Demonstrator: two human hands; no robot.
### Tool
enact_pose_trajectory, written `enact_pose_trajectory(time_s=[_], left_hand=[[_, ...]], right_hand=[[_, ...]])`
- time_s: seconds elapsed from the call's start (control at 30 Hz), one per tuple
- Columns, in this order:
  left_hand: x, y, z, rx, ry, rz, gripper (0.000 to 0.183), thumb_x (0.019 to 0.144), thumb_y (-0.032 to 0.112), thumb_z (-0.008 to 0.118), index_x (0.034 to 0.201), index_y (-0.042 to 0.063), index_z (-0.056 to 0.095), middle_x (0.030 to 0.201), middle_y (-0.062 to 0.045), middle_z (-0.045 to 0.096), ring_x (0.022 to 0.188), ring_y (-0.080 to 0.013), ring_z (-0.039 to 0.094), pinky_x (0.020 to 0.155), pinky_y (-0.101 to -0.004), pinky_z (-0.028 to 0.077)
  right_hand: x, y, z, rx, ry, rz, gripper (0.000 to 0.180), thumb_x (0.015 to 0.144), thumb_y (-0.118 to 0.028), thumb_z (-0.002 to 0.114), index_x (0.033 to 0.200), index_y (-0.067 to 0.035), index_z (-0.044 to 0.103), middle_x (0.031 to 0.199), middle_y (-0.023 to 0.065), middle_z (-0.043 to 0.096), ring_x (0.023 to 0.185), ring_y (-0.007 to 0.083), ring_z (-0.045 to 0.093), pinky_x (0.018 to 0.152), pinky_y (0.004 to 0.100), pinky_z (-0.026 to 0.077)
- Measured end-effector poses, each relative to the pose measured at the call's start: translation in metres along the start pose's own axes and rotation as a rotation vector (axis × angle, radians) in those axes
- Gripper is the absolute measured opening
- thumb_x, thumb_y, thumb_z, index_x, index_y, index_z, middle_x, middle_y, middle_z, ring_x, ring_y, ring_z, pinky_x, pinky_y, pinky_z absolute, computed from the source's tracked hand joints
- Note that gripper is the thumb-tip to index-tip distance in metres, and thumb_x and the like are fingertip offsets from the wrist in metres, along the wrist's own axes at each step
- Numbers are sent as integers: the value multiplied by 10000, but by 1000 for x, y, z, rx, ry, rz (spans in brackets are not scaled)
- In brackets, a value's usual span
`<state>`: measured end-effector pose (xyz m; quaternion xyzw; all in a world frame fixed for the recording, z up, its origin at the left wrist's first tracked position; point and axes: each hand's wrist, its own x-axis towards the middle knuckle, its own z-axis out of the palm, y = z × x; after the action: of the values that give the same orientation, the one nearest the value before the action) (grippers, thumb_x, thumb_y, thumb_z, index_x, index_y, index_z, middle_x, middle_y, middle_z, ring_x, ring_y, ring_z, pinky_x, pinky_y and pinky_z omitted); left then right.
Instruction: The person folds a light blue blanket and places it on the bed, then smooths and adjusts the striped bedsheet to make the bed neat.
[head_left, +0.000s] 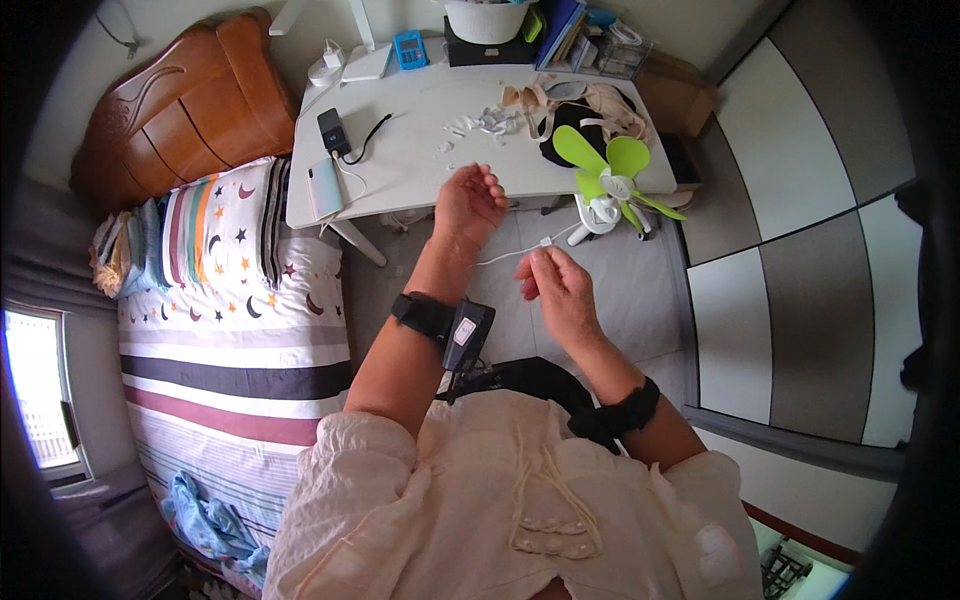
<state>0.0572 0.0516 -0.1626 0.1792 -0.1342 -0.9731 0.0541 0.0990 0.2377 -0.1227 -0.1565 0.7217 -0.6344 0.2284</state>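
Note:
My left hand (471, 206) is raised in front of the desk's near edge, palm turned up and fingers loosely curled. Nothing shows in its palm. Lower and to the right, my right hand (559, 281) hangs over the floor with its back towards me. Its fingers bend inward, and whatever may be between them is hidden. Beyond my left hand, torn white scraps (491, 122) lie scattered on the white desk (420, 161). A small fan with green blades (616, 184) stands at the desk's near right edge, past my right hand. The hands are apart.
A phone (325, 189) is cabled to a black power bank (334, 133) on the desk's left. Crumpled clothing (592, 112) lies at its right. A bed (232, 375) borders the left side, a panelled wardrobe (817, 315) the right. A white cable (506, 257) hangs behind my hands.

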Motion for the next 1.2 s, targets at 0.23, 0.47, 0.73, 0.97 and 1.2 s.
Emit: enact_pose_trajectory(time_s=[0.23,0.47,0.73,0.97,1.2], left_hand=[[-4,-16,23,-54,-88,-147,180,899,202,470,806,70,551,684,-19,531,609,-153,483,576,-277,408],[8,0,37,303,88,359,181,913,201,471,839,58,554,675,-2,504,576,-136,461,528,-262,392],[26,3,23,1401,260,1099,269,908,248,533,817,3,596,642,-33,548,550,-151,478,535,-249,383],[24,21,27,132,205,223,167,877,166,477,811,32,554,702,-58,569,625,-199,535,579,-299,449],[4,-26,42,-30,126,-152,152,880,158,455,821,46,539,773,-52,561,692,-196,523,630,-294,449]], right_hand=[[-11,19,-2,-599,-151,-571,181,849,-74,554,1026,-32,554,969,148,599,881,336,588,744,365,488],[-31,-29,25,171,-534,459,322,864,-356,601,879,-34,592,719,32,585,628,97,564,546,241,467],[-34,-45,46,135,-412,654,496,853,-499,555,789,-10,601,645,92,622,495,146,601,441,245,492],[-33,-41,24,94,-622,490,608,906,-557,439,837,23,607,669,100,629,572,143,603,555,252,502],[5,-14,-7,-799,-83,-1036,396,851,-181,511,1197,13,506,1244,167,508,1147,319,499,981,434,409]])
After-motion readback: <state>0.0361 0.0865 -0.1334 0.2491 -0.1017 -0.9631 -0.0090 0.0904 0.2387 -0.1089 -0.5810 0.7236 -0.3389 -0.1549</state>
